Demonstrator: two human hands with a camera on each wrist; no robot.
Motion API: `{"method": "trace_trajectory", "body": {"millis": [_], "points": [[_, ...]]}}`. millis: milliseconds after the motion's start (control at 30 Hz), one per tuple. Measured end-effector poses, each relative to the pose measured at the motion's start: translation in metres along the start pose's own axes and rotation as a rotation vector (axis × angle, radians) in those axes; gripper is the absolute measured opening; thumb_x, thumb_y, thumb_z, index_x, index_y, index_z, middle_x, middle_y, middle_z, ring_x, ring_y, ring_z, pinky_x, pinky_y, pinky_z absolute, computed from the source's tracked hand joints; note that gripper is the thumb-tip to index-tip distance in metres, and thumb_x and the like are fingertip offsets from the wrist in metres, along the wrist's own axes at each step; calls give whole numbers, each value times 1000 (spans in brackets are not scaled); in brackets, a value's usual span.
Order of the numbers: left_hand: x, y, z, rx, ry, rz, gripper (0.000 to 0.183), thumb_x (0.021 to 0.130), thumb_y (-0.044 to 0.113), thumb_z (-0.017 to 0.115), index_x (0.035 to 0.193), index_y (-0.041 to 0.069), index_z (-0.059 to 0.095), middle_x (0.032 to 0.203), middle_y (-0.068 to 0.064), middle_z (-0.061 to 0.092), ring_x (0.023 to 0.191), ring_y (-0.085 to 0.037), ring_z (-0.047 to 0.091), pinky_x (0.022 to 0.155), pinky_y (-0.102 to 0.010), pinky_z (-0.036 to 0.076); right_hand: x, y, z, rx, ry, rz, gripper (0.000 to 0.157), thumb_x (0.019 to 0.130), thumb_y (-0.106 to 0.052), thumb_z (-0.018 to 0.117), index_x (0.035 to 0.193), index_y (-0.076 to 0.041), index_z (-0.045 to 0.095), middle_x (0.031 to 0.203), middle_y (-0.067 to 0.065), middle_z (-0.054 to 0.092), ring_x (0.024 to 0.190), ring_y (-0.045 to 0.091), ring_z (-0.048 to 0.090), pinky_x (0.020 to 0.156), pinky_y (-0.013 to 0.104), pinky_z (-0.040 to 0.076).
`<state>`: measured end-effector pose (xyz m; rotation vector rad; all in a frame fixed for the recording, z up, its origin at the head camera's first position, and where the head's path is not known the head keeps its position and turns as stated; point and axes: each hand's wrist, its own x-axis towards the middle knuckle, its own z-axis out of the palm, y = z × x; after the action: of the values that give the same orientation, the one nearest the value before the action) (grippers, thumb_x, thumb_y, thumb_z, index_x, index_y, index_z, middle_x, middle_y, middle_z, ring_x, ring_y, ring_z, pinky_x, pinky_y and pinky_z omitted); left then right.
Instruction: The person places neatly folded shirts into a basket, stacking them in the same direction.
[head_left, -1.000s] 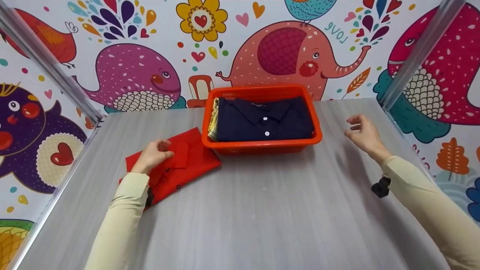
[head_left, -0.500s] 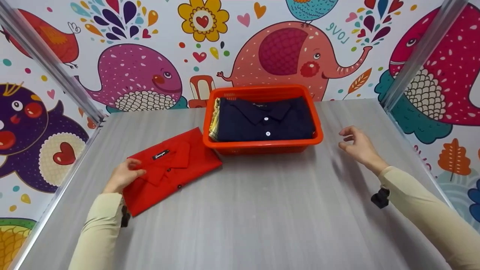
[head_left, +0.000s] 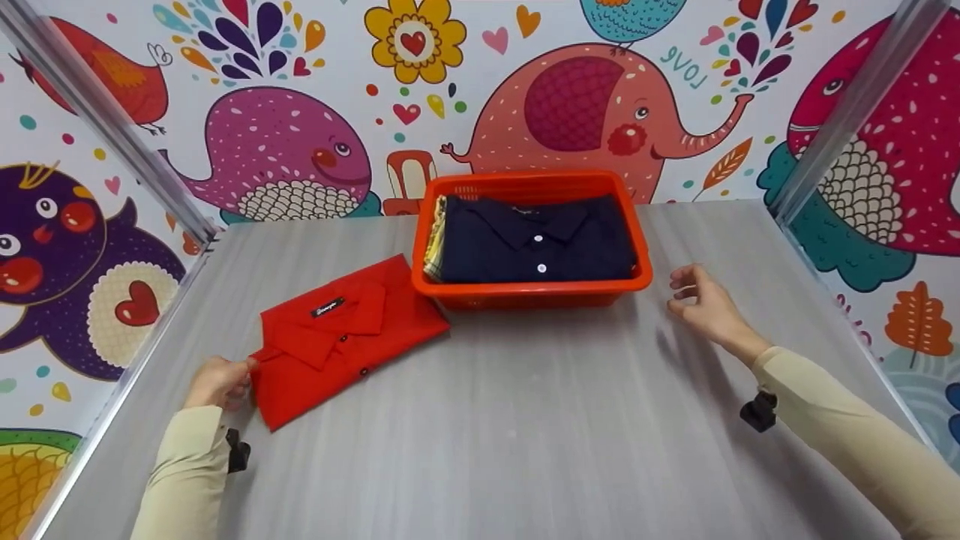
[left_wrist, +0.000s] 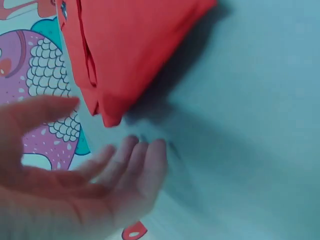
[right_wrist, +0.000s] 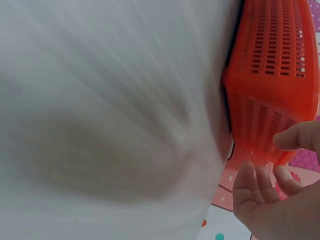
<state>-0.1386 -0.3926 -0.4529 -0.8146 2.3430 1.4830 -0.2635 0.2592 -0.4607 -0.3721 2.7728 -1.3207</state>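
Observation:
A folded red shirt with a collar, a dark label and black buttons lies at an angle on the table, left of the basket. At its left edge is my left hand. In the left wrist view, the thumb and fingers of this hand are spread apart either side of the corner of the red shirt, with no grip on it visible. My right hand hovers to the right of the orange-red basket, its fingers loosely bent and holding nothing. The right wrist view shows the hand near the basket's perforated side.
Inside the basket are a folded navy shirt with white buttons and a yellow checked cloth at its left. The basket stands at the back of the grey table, near a wall with cartoon animals. Metal posts frame the corners.
My left hand has moved from over the red shirt's collar leftward and nearer to its left edge, uncovering the label. The right hand has drifted slightly nearer and left.

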Motion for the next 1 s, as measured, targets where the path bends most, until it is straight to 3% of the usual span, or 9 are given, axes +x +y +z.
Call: {"method": "trace_trajectory", "body": {"millis": [67, 167, 233, 433, 567, 667, 800, 1000], "points": [[-3, 1, 4, -18, -15, -44, 21, 93, 13, 43, 75, 2, 37, 56, 0, 38, 51, -12, 41, 53, -28, 42, -2, 0, 5, 16, 9, -26, 44, 87, 4, 57, 126, 9, 37, 116, 30, 51, 104, 41, 54, 89, 36, 47], [-5, 4, 10, 19, 3, -88, 21, 93, 17, 44, 86, 1, 33, 61, -2, 38, 59, -17, 45, 63, -35, 46, -3, -1, 12, 40, 22, -52, 46, 86, 6, 57, 127, 8, 36, 112, 29, 54, 100, 40, 56, 78, 20, 45], [-3, 6, 14, 30, 11, -107, 23, 93, 19, 45, 90, -1, 34, 67, -5, 39, 66, -21, 45, 68, -38, 46, -3, 0, 17, 59, 24, -59, 47, 85, 7, 57, 127, 8, 35, 110, 29, 55, 99, 41, 57, 74, 17, 44], [1, 11, 21, -39, -34, -97, 45, 90, 16, 51, 115, -15, 28, 106, -22, 36, 94, -33, 46, 90, -47, 46, -5, 1, 28, 70, 0, -39, 50, 85, 6, 58, 129, 7, 34, 109, 27, 57, 99, 40, 57, 71, 19, 46], [4, 12, 22, -37, -60, -78, 61, 89, 14, 53, 126, -21, 20, 114, -24, 33, 102, -33, 44, 86, -34, 47, -6, 0, 32, 90, -22, -36, 50, 85, 5, 58, 129, 7, 34, 109, 27, 56, 99, 40, 57, 69, 20, 47], [6, 12, 22, -53, -72, -68, 54, 87, 11, 54, 121, -18, 24, 112, -21, 31, 99, -30, 41, 79, -27, 43, -6, -2, 35, 94, -29, -32, 50, 84, 6, 58, 128, 8, 34, 109, 27, 57, 99, 40, 57, 70, 20, 47], [8, 10, 24, -92, -74, -39, 27, 84, 4, 55, 100, -5, 35, 102, -15, 35, 87, -23, 42, 72, -24, 43, -4, -6, 41, 86, -39, -29, 47, 83, 6, 57, 125, 8, 35, 109, 29, 57, 99, 40, 58, 72, 25, 48], [8, 6, 28, -145, -87, 6, 21, 80, -6, 52, 96, -3, 39, 95, -10, 40, 84, -21, 43, 71, -26, 42, -1, -14, 56, 106, -73, -54, 40, 83, 7, 59, 119, 9, 41, 105, 27, 59, 97, 39, 58, 76, 36, 49]]}}
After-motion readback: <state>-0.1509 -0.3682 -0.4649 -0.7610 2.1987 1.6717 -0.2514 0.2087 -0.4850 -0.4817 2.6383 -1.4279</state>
